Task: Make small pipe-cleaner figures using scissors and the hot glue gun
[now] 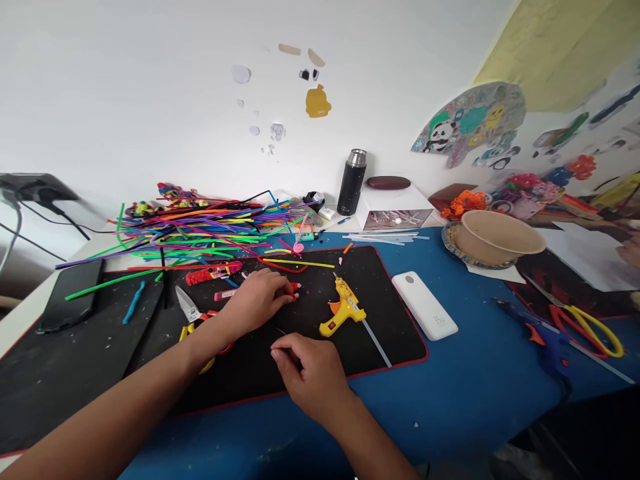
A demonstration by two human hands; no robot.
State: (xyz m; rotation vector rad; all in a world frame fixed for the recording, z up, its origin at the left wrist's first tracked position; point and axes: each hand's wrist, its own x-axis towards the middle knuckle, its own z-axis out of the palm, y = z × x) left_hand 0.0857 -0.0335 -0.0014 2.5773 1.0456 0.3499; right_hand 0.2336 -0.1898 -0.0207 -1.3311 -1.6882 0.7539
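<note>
Over the black mat [300,320], my left hand [260,300] has its fingers curled closed around a small red piece with pale tips [296,288], mostly hidden beneath them. My right hand [315,377] is nearer the mat's front edge, thumb and forefinger drawn together in a pinch. A faint thin strand [281,331] shows close to those fingertips; whether they hold it is unclear. Scissors [190,308] with red and yellow handles lie partly under my left forearm. To the right of my hands rests a yellow glue gun [345,308] with a glue stick [377,343] in its back.
Many coloured pipe cleaners [210,227] are heaped at the back left. A black phone [73,293] lies at left, a white power bank [425,305] at right. A black flask [352,181] and a beige bowl [500,237] stand behind. Another person's hand [631,250] is at far right.
</note>
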